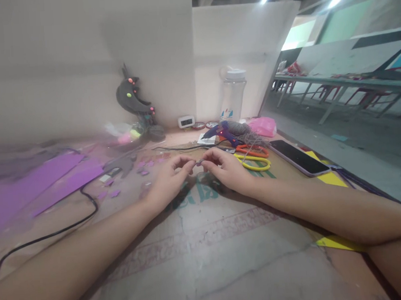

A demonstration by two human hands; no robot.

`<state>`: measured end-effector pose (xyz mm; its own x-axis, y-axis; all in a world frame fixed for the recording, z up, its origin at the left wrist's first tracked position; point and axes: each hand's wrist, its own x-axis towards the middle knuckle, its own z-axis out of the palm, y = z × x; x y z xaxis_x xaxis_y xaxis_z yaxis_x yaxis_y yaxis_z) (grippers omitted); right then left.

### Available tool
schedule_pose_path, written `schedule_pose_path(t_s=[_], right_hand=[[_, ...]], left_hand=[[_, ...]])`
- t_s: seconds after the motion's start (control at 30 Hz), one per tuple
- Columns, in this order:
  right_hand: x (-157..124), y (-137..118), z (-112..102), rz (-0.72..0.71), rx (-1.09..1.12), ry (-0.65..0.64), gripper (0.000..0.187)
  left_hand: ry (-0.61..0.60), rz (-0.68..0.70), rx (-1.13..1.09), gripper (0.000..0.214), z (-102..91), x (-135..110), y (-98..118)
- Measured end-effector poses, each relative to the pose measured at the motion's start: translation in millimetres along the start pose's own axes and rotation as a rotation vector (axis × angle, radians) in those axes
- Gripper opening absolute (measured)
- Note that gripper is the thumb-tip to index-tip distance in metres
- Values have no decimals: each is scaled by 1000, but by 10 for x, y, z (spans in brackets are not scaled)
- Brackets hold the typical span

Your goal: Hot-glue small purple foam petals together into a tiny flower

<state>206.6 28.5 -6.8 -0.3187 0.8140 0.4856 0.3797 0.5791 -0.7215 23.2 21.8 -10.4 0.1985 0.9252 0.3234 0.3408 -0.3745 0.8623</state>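
Note:
Above the middle of the table, my left hand (pixel 175 174) and my right hand (pixel 223 166) meet fingertip to fingertip. Between their pinched thumbs and forefingers is a small purple piece (pixel 198 163), mostly covered by the fingers; its exact shape is too small to make out. To the left of my left hand lie several small purple cut pieces (pixel 143 167). Just beyond my right hand are scissors with yellow handles (pixel 255 163), scissors with orange handles (pixel 255 150) and a dark blue glue gun (pixel 223 132).
Purple sheets (pixel 53 186) and a black cable (pixel 92 211) lie on the left. A phone (pixel 299 157) rests on yellow paper at the right edge. Behind stand a water bottle (pixel 233 96), a small digital clock (pixel 186 122), grey yarn (pixel 236 128) and a dark crescent decoration (pixel 129 97).

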Motion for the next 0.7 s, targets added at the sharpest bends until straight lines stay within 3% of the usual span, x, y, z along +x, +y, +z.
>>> schedule_pose_path(t_s=[0.23,0.47,0.7], right_hand=[[28,42,7,95,68,-7,13],[14,0,-11,59,17,-32,12],[19,18,0,49,46,-28,11]], left_hand=[[-113,-63,-150,35,21,-10,-40],[-121,10,84,35,-10,2,-29],[-118,21,146,38,-16,-19,5]])
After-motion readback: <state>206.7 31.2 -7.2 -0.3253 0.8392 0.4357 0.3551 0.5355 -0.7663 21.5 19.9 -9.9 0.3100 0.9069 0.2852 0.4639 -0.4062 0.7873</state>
